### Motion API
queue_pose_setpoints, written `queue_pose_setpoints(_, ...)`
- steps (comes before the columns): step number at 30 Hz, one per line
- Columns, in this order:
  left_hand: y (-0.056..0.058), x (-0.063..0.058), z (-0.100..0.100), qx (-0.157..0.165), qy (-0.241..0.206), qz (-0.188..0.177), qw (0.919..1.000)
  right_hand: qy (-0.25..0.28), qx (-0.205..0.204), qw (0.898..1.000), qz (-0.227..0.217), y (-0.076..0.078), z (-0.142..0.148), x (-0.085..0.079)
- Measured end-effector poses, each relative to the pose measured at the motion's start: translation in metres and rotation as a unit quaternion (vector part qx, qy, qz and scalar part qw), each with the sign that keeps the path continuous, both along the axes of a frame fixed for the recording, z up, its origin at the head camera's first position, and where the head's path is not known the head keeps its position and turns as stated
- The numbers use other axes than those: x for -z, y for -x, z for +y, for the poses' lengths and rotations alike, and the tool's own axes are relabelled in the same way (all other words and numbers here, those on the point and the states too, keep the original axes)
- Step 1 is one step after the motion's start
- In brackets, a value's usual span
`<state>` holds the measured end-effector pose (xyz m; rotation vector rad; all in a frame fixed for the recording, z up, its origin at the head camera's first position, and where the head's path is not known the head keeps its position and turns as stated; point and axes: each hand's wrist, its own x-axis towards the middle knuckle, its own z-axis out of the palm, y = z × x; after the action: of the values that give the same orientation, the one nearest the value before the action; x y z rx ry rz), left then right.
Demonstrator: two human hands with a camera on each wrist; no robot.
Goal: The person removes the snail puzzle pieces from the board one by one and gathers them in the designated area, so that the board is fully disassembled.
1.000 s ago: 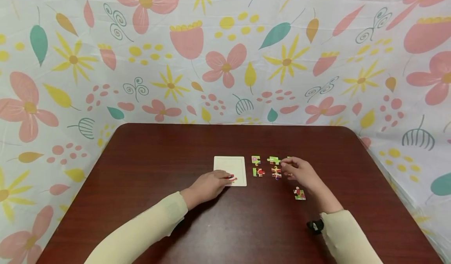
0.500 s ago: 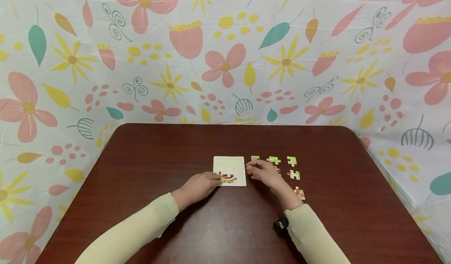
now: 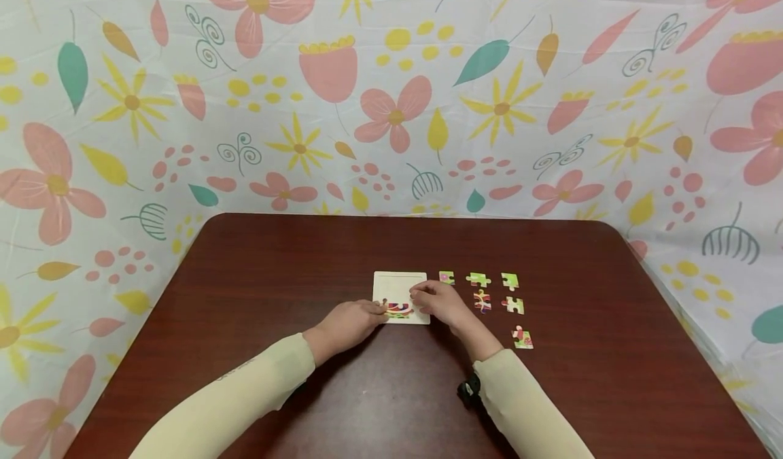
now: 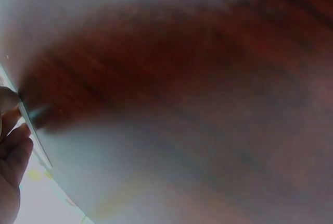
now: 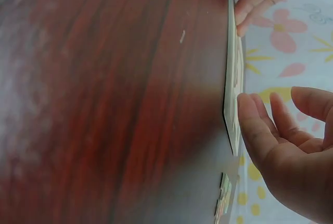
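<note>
A small cream puzzle board (image 3: pixel 391 287) lies on the dark wooden table, with red, purple and green pieces (image 3: pixel 399 311) along its near side. My left hand (image 3: pixel 347 324) holds the board at its near left corner; in the left wrist view its fingers (image 4: pixel 18 153) are at the board's edge (image 4: pixel 42 149). Over the board's right edge is my right hand (image 3: pixel 442 304), fingertips bent down close to the surface. In the right wrist view this hand (image 5: pixel 291 146) has loosely bent fingers at the board (image 5: pixel 232 73); I cannot tell whether a piece is between the tips.
Right of the board, loose jigsaw pieces stand in rows, among them a green one (image 3: pixel 479 279), a red and yellow one (image 3: pixel 482 301) and a red and green one (image 3: pixel 522 337). A floral cloth (image 3: pixel 391 115) hangs behind the table (image 3: pixel 293 255).
My right hand has moved left from the right-hand loose pieces to over the board's right side. My left hand has drawn back a little to the board's corner, uncovering pieces on the board.
</note>
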<state>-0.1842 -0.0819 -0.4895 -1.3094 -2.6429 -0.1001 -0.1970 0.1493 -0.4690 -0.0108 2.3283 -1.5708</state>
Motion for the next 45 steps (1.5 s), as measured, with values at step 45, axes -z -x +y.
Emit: queue_pose_setpoints(45,0.000,0.000,0.003,-0.014,-0.031,-0.002,0.9994,-0.151,-0.068,0.985,0.051,0.019,-0.016,0.000)
